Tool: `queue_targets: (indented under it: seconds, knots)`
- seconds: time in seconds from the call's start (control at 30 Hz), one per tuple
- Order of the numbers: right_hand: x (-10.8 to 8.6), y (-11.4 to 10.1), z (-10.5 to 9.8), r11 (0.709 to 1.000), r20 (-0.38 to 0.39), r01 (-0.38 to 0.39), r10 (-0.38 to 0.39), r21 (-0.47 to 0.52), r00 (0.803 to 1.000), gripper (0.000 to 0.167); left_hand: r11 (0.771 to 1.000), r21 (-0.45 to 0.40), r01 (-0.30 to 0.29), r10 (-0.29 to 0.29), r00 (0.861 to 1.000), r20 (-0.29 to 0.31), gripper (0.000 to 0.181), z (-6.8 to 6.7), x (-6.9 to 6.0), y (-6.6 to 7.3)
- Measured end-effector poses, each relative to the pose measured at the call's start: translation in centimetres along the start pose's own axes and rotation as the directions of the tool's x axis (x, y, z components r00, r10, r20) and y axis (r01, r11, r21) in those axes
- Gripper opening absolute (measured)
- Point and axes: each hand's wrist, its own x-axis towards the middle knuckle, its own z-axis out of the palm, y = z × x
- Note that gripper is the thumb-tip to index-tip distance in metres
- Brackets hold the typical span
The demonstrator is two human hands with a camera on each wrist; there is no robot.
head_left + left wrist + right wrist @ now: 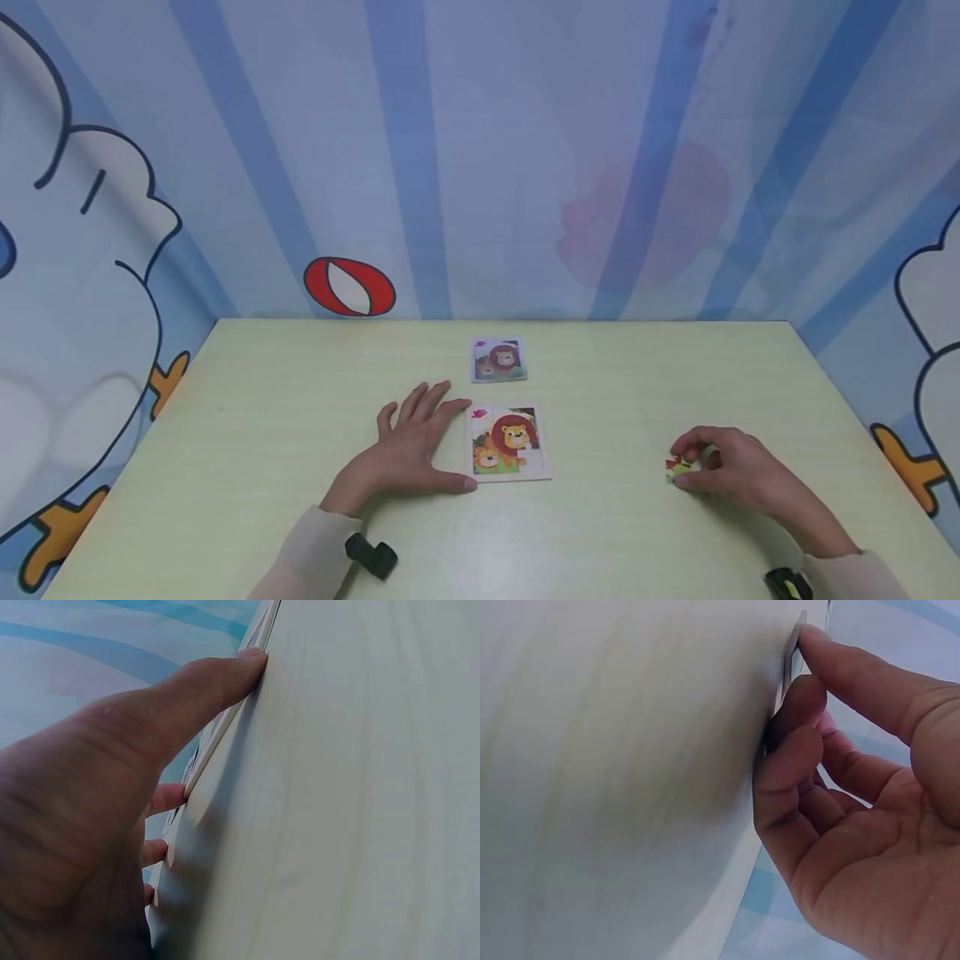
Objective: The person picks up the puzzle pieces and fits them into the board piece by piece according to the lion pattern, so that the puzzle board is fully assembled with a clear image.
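Note:
A lion jigsaw puzzle [506,446] in a pale, thin tray lies flat in the middle of the table in the head view. White shows at its lower right, where part of the picture is absent. My left hand [411,450] is spread at the tray's left side, thumb at the near corner and forefinger at the far corner. In the left wrist view the thumb [202,686] touches the thin edge. Off to the right, my right hand [731,467] pinches a small green and red puzzle piece [672,469] between thumb and fingers, low over the table. Fingers hide part of it.
Behind the tray lies a smaller card [498,360] with a similar lion picture. The pale wooden table [300,375] ends at a blue striped curtain [495,167] with cartoon figures at the back and sides.

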Motion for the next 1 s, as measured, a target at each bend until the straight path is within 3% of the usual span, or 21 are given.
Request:
queue_targets:
  seconds: [0.27,0.43,0.6,1.0]
  knots:
    - [-0.1,-0.2,0.2,0.999,-0.021,0.046,-0.045,0.025,0.999,0.031,0.999,-0.033,-0.030,0.029,0.999,-0.034,0.107,0.2,0.0,-0.3]
    - [0.1,-0.5,0.2,0.998,-0.025,0.067,-0.067,0.022,0.997,0.024,1.000,-0.010,-0.018,0.018,1.000,-0.019,0.106,0.1,0.0,-0.2]
    - [0.3,-0.9,0.3,0.992,0.008,0.099,-0.100,0.082,0.995,0.015,1.000,0.005,-0.005,0.005,1.000,-0.005,0.107,0.0,0.0,-0.2]
    - [1.2,-2.8,0.2,0.970,0.041,0.184,-0.193,0.161,0.980,0.025,1.000,-0.001,0.003,-0.003,1.000,0.001,0.106,0.0,0.0,0.0]
